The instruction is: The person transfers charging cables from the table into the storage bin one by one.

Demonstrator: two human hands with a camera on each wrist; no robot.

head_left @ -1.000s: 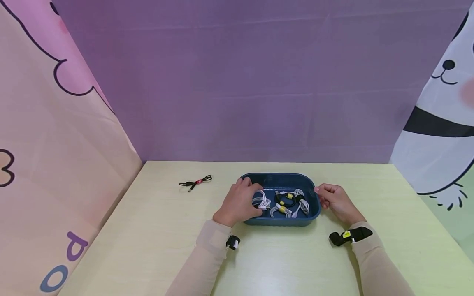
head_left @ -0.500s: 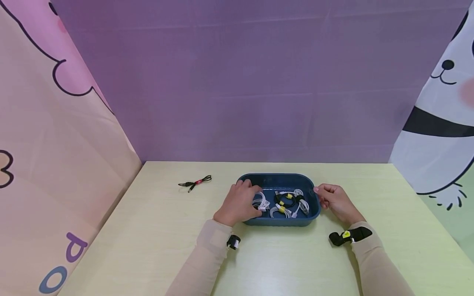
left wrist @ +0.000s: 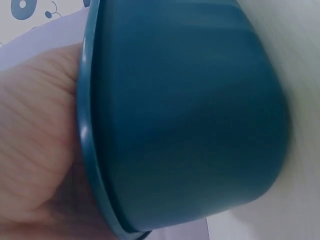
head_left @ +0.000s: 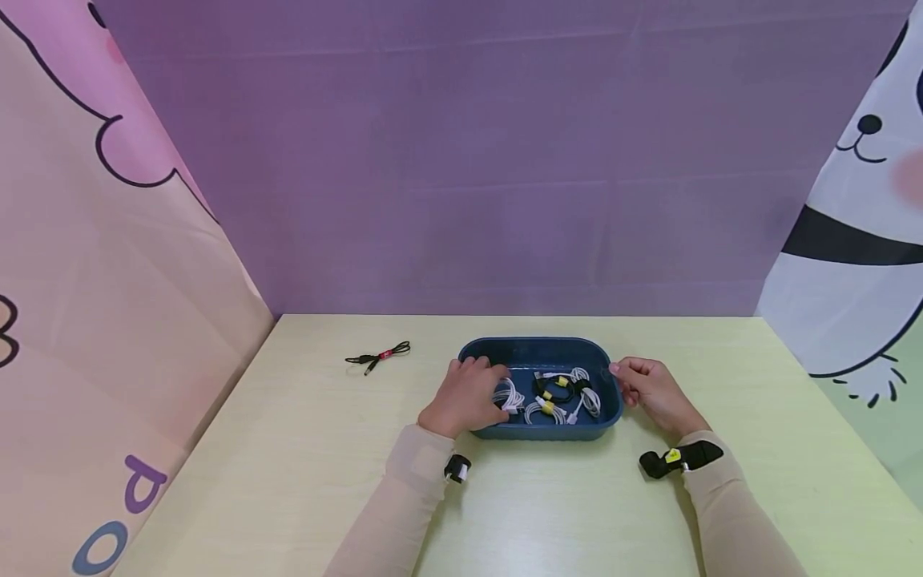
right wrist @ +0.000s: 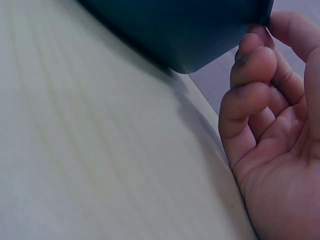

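A dark blue plastic storage bin holds several coiled cables. My left hand reaches over the bin's left end, fingers and thumb bent around a white coiled cable inside. In the left wrist view, the palm lies over the rim and the bin's wall hides the fingertips. At the right end, my right hand pinches the rim between thumb and index finger, its other fingers curled outside the bin, as the right wrist view shows.
Beside the white coil lie a grey-white cable with a yellow tie, a black cable and a white cable with a black strap. Left of the bin, a black cable with a red tie rests on the pale table.
My left hand has sunk slightly into the bin, and the white coil sits a little lower. The right hand keeps its pinch on the rim. The head view has shifted slightly.
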